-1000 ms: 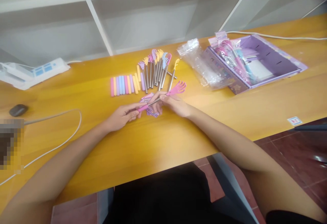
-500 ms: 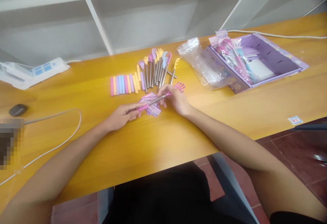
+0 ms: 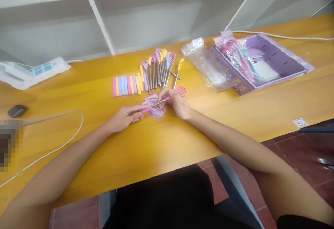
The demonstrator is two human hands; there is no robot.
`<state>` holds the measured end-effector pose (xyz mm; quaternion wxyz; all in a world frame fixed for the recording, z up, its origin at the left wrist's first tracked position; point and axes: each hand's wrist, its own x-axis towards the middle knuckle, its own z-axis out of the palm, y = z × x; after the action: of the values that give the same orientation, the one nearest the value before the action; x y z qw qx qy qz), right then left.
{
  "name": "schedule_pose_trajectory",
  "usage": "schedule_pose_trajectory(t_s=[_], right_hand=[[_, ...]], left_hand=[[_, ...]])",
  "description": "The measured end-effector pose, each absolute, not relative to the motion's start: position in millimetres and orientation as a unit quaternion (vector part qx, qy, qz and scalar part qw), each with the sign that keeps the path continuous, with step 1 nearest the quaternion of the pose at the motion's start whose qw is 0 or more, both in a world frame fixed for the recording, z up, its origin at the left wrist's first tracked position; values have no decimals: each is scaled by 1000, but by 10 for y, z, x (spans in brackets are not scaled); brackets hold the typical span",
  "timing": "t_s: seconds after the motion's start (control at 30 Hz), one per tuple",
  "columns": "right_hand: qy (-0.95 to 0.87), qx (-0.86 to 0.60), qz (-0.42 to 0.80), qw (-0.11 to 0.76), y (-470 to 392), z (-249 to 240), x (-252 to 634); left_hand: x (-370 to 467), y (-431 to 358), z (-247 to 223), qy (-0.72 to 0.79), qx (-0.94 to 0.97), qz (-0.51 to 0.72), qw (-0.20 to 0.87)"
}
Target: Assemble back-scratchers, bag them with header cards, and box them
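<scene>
Pink plastic and shiny metal: that's the pink scratcher (image 3: 158,103), held out in front of the person, between both hands. Left hand (image 3: 127,117) is pinched round the pink grip (image 3: 145,110) at one end. Right hand (image 3: 179,106) is curled at the other, by the neck, with the pink claw (image 3: 180,91) poking out past it. Some of those right fingers are hidden, so can't tell exactly how they sit.

Long axis goes on a slant, grip end nearer the body and to the left, claw end farther off and to the right. So each hand has its own end, with a short bit of bare rod between them. Right under that is a loose stack of purple cards (image 3: 157,112); can't tell if the rod touches it.

Just beyond are the other scratchers (image 3: 158,70), fanned out, with a row of pastel tubes (image 3: 127,85) to their left. Far side's crowded, then. Clear bags (image 3: 202,62) and a purple box (image 3: 284,79) sit off right. There's more elbow room on the near side, where the tabletop (image 3: 156,152) runs back to its front edge.
</scene>
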<state>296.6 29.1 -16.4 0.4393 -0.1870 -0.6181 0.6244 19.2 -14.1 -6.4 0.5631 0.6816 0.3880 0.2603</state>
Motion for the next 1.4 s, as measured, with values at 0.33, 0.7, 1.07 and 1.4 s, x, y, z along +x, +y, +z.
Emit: schedule_pose_trajectory(t_s=[0.33,0.7,1.07,1.4], right_hand=[[-633,-169,618,435,261,-172,2959],[-654,-173,610,414,263,-81,3025],[-669,-171,605,396,282,-134,3020],[-715,-172,546,401,189,-110,3010]], left_hand=[[164,-138,-87,390,697,255,544],[267,-289,-74,443,699,299,475],[293,-256,60,444,787,224,365],[309,-293,146,389,810,155,411]])
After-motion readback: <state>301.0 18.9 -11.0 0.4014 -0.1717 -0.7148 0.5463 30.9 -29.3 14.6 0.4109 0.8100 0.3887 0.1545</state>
